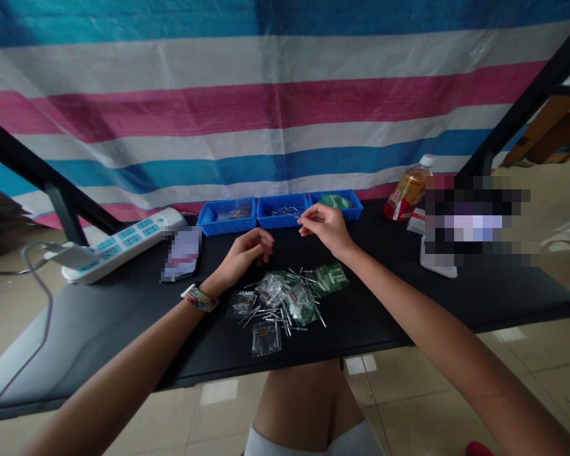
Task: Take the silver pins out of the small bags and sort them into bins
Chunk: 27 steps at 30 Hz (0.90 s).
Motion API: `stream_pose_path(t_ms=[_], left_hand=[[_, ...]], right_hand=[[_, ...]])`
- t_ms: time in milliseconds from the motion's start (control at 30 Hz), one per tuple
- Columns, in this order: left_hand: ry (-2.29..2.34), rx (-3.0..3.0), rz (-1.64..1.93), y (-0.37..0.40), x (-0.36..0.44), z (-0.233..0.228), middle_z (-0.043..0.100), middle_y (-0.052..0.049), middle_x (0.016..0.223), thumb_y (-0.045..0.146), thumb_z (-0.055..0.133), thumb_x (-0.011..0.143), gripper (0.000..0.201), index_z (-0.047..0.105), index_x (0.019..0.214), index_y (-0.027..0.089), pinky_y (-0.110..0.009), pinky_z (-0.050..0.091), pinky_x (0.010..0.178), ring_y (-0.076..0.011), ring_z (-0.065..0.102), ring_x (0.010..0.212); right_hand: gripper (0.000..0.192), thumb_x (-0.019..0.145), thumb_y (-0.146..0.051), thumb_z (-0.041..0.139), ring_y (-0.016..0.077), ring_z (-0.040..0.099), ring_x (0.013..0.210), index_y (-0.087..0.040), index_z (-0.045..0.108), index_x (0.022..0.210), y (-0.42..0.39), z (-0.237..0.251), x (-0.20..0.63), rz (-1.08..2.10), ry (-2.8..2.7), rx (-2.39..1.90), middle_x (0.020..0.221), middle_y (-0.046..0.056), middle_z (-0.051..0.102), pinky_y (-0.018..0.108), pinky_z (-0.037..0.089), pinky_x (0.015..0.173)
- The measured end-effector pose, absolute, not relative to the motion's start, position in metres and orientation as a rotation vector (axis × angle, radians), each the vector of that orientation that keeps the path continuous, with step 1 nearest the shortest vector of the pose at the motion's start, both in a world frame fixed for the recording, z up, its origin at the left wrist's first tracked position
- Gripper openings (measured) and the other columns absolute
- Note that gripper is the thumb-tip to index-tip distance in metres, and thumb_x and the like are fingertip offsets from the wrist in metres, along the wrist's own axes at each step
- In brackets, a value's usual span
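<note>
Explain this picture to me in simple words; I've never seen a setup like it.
There is no machine here: a person works with two bare hands, seen from a camera worn on the head, looking forward and down. On the black flat table lies a pile of thin silver metal rods, small clear plastic packets and green packets. Behind it stand three blue plastic trays in a row, with small items inside. The right hand appears to pinch one rod near the middle tray. The left hand is loosely curled above the table; whether it holds anything isn't clear.
</note>
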<state>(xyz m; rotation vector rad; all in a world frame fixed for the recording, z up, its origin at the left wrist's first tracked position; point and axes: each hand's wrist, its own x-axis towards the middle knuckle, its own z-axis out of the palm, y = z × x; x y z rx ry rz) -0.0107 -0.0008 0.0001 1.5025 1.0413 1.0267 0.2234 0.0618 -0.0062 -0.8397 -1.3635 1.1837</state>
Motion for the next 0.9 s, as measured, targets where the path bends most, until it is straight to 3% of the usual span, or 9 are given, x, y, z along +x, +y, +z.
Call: stream_pose_path(t_ms=[133,267,433,667,900], left_hand=[[1.032,1.499,1.015,0.0,-0.012,-0.001,0.064,0.0,0.078,0.037,0.074,0.085,0.027,0.064,0.101,0.017,-0.023,0.044,0.053,-0.0133,0.06,0.062],[1.028,1.502,1.003,0.001,-0.011,-0.002,0.064,0.0,0.077,0.037,0.073,0.086,0.026,0.065,0.1,0.017,-0.023,0.043,0.053,-0.0129,0.06,0.061],[1.036,1.533,0.972,0.002,-0.012,-0.003,0.064,0.0,0.075,0.036,0.072,0.086,0.024,0.066,0.098,0.016,-0.023,0.042,0.053,-0.0133,0.06,0.061],[1.057,1.564,0.946,0.004,-0.014,-0.005,0.065,-0.001,0.076,0.039,0.072,0.087,0.025,0.067,0.098,0.017,-0.023,0.042,0.052,-0.0138,0.06,0.061],[1.081,1.575,0.937,0.004,-0.014,-0.004,0.066,0.0,0.077,0.041,0.074,0.088,0.027,0.068,0.102,0.019,-0.024,0.044,0.053,-0.0145,0.06,0.061]], right_hand=[[0.022,0.084,-0.038,0.073,0.0125,0.072,0.057,-0.018,0.072,0.091,0.083,0.008,0.221,0.94,-1.484,-0.964,0.094,0.006,0.077,0.02,0.05,0.045],[0.014,0.086,-0.03,0.069,0.0104,0.065,0.054,-0.017,0.073,0.088,0.084,0.016,0.232,0.797,-1.604,-1.039,0.089,0.004,0.074,0.02,0.044,0.046],[0.014,0.082,-0.02,0.075,0.0091,0.051,0.058,-0.017,0.082,0.094,0.056,0.017,0.258,1.051,-2.175,-0.857,0.086,0.003,0.071,0.024,0.038,0.052],[0.018,0.078,-0.008,0.083,0.0131,0.058,0.071,-0.022,0.088,0.087,0.038,0.004,0.253,0.976,-2.526,-0.72,0.084,0.002,0.067,0.027,0.043,0.066],[0.009,0.08,-0.011,0.077,0.0115,0.059,0.066,-0.016,0.081,0.086,0.052,0.003,0.259,1.185,-2.346,-0.777,0.081,0.001,0.073,0.025,0.043,0.062]])
